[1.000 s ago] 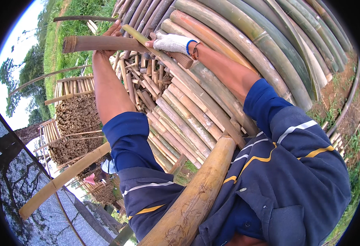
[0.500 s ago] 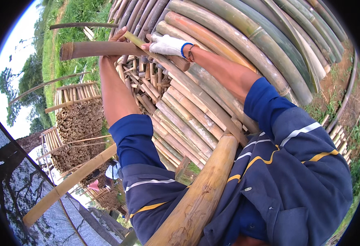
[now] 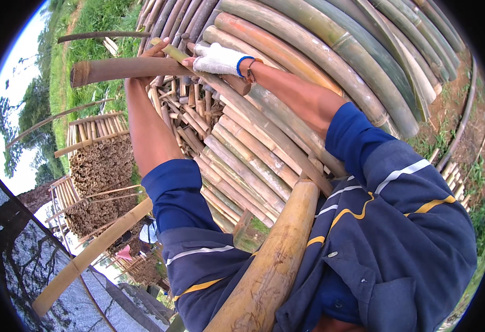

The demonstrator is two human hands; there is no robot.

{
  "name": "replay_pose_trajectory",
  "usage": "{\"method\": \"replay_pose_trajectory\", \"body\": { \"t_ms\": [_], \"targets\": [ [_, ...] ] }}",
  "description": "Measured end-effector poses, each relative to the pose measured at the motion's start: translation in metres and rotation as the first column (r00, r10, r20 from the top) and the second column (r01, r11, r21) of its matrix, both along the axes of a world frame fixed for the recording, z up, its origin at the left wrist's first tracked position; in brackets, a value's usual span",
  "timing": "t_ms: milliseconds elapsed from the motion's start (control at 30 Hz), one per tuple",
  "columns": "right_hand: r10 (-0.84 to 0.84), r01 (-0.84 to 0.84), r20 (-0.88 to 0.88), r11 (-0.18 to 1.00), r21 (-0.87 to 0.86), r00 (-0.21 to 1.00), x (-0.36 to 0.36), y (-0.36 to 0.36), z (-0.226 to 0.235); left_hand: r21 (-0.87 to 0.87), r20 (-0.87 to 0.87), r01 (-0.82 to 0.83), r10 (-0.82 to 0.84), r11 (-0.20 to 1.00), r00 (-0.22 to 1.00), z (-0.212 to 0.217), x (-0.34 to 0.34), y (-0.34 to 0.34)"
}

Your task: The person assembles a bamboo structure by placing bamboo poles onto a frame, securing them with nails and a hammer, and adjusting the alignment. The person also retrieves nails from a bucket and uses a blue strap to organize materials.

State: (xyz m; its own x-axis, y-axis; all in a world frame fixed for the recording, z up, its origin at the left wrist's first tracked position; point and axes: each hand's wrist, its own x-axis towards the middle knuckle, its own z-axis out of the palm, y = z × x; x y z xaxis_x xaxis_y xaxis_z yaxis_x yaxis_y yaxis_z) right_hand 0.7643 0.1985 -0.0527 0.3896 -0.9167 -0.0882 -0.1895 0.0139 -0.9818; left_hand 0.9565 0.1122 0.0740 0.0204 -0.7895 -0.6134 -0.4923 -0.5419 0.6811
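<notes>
My left hand [image 3: 153, 51], bare, is closed round the far end of a long split-bamboo strip [image 3: 264, 119]; its palm is hidden behind a thick brown bamboo piece [image 3: 115, 69] lying crosswise there. My right hand [image 3: 216, 58], in a white glove with bare fingertips, grips the same strip a little nearer to me, its thumb by the crossing piece. From there the strip slopes down toward my chest. Its near end lies beside the top of a thick yellow bamboo pole [image 3: 273, 252] that leans up in front of my body.
Large bamboo poles [image 3: 309, 61] lie stacked at the far right, with cut bamboo lengths [image 3: 248, 157] in a pile below my arms. Short offcuts [image 3: 190, 110] fill a gap. Another bamboo pole [image 3: 90, 257] juts out at the left, near stacked bundles [image 3: 101, 169] and dark netting [image 3: 21, 254].
Both hands and the crosswise bamboo piece sit slightly farther left in the picture, as does the background. My hold on the strip looks the same.
</notes>
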Motion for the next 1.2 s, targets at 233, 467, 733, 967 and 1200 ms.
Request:
{"method": "replay_pose_trajectory", "body": {
  "t_ms": [233, 467, 733, 967, 1200],
  "targets": [
    [-0.021, 0.021, -0.077, 1.0, 0.005, 0.997, 0.0, 0.003, 0.006, 0.049, -0.061, 0.04, -0.037, 0.998, 0.997, -0.034, 0.024, -0.028],
    [-0.057, 0.05, 0.146, 0.997, 0.056, 0.988, -0.013, 0.025, 0.014, 0.011, -0.249, -0.058, 0.059, 0.998, 0.967, -0.042, 0.058, -0.017],
    [-0.14, 0.127, 0.369, 0.99, 0.059, 0.919, -0.086, 0.019, 0.024, -0.067, -0.211, -0.181, 0.163, 0.981, 0.964, -0.016, 0.004, 0.016],
    [-0.233, 0.172, 0.476, 0.97, 0.169, 0.848, -0.081, 0.049, 0.042, -0.01, -0.244, -0.112, 0.106, 0.994, 0.964, -0.031, 0.032, -0.005],
    [-0.122, 0.063, 0.313, 0.98, 0.191, 0.942, -0.101, 0.054, 0.056, -0.049, -0.198, -0.161, 0.148, 0.986, 0.969, -0.033, 0.037, -0.007]
  ]
}}
